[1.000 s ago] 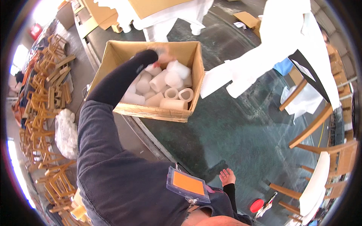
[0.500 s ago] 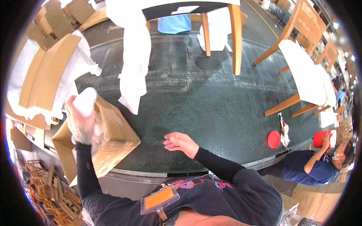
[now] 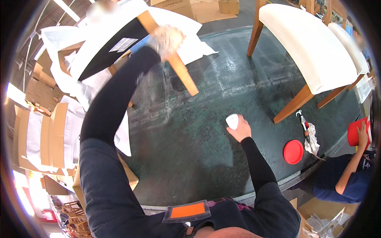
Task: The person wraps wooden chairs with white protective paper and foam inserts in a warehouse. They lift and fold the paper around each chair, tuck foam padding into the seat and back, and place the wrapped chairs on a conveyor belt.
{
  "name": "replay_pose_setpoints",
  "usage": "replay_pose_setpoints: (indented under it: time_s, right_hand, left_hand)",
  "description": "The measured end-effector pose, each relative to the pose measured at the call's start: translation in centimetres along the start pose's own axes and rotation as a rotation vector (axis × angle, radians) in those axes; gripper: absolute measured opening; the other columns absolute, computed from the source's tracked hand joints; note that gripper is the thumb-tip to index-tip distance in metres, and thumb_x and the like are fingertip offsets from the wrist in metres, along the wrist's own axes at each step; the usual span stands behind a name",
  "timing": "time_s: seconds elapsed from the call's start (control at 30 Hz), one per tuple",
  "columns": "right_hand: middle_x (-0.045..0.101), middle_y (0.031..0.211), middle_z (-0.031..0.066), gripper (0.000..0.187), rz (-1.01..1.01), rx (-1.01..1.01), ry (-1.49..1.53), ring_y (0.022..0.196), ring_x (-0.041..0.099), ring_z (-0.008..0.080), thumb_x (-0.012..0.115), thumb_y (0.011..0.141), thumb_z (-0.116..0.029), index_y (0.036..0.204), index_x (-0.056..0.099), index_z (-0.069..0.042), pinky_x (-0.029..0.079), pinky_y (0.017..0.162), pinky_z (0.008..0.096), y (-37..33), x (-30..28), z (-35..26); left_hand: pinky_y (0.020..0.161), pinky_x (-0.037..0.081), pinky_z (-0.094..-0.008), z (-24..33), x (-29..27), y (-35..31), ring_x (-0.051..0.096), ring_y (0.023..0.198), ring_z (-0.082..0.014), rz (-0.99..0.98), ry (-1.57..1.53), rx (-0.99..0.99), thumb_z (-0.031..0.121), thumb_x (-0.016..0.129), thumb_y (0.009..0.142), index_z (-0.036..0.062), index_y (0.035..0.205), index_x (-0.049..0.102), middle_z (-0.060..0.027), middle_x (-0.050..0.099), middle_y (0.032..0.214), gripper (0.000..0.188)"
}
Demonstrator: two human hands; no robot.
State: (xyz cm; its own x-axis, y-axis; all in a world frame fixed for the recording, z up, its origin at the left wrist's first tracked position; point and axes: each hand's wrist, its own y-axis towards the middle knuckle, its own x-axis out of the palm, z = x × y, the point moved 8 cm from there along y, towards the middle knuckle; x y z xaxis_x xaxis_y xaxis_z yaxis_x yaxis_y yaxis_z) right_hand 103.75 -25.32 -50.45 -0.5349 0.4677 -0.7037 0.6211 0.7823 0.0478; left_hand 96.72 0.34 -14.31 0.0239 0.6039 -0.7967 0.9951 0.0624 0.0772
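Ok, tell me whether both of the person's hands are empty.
No, the right hand is holding a small white piece.

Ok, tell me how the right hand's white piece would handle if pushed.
The white piece is probably light, since the right hand alone holds it. No dent shows, so it may be fairly firm; its rounded outline suggests it could roll.

We are no longer reaching into the cardboard box [image 3: 130,177] at the desk's [image 3: 178,158] left edge; our left hand [image 3: 168,41] is now blurring over a chair leg [image 3: 185,77]. With our right hand [image 3: 240,129], empty half a second ago, we are now holding a white foam piece [image 3: 231,121], farther in from the desk's front edge.
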Motion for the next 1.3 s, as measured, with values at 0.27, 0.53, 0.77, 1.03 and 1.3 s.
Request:
replay_pose_setpoints:
  time_s: [0.27, 0.53, 0.77, 1.03, 1.3]
  right_hand:
    - [0.065, 0.116, 0.0152, 0.068, 0.197, -0.200, 0.224, 0.120, 0.059, 0.0333, 0.088, 0.060, -0.030, 0.116, 0.058, -0.003, 0.037, 0.112, 0.0499, -1.7, 1.0, 7.4]
    - [0.067, 0.116, 0.0145, 0.071, 0.232, -0.296, 0.237, 0.120, 0.061, 0.0297, 0.088, 0.061, -0.028, 0.119, 0.056, -0.005, 0.035, 0.112, 0.0523, -1.2, 0.3, 7.9]
    - [0.067, 0.114, 0.0171, 0.071, 0.166, -0.333, 0.258, 0.116, 0.062, 0.0304, 0.088, 0.061, -0.030, 0.118, 0.057, -0.003, 0.033, 0.112, 0.0531, -1.5, 0.5, 7.5]
    - [0.066, 0.118, 0.0179, 0.070, 0.178, -0.326, 0.466, 0.112, 0.062, 0.0374, 0.090, 0.065, -0.022, 0.124, 0.059, -0.002, 0.051, 0.095, 0.0444, 2.7, -1.9, -1.4]
    - [0.061, 0.122, 0.0141, 0.056, 0.115, -0.825, 0.174, 0.112, 0.059, 0.0350, 0.076, 0.070, -0.027, 0.121, 0.061, -0.006, 0.054, 0.091, 0.0470, 13.9, -14.9, -31.9]
  left_hand:
    - [0.113, 0.007, -0.0774, -14.0, 18.2, 7.0, -0.004, 0.154, -0.0336, -0.971, 0.472, -0.296, 0.037, 0.086, 0.067, 0.0234, 0.122, 0.071, -0.0044, 0.034, 0.160, 0.059]
    - [0.115, 0.023, -0.0635, -14.0, 20.6, 13.3, 0.038, 0.145, -0.0229, -0.659, 0.473, -0.151, 0.019, 0.061, 0.088, 0.0133, 0.108, 0.070, -0.0071, 0.058, 0.140, 0.022]
    - [0.090, 0.051, -0.0448, -19.8, 5.4, 12.3, 0.066, 0.103, -0.0352, 0.077, -0.165, -0.326, 0.017, 0.073, 0.080, 0.0085, 0.121, 0.059, -0.0172, 0.068, 0.106, 0.044]
    - [0.074, 0.057, -0.0294, -18.5, -7.0, 8.5, 0.071, 0.080, -0.0149, 0.428, -0.629, -0.452, 0.015, 0.080, 0.078, 0.0025, 0.087, 0.073, -0.0110, 0.073, 0.081, 0.017]
    - [0.074, 0.055, -0.0410, -12.5, -9.6, 8.8, 0.070, 0.080, -0.0296, 0.389, -0.150, -0.270, 0.022, 0.076, 0.078, 0.0058, 0.086, 0.072, -0.0136, 0.071, 0.081, 0.018]
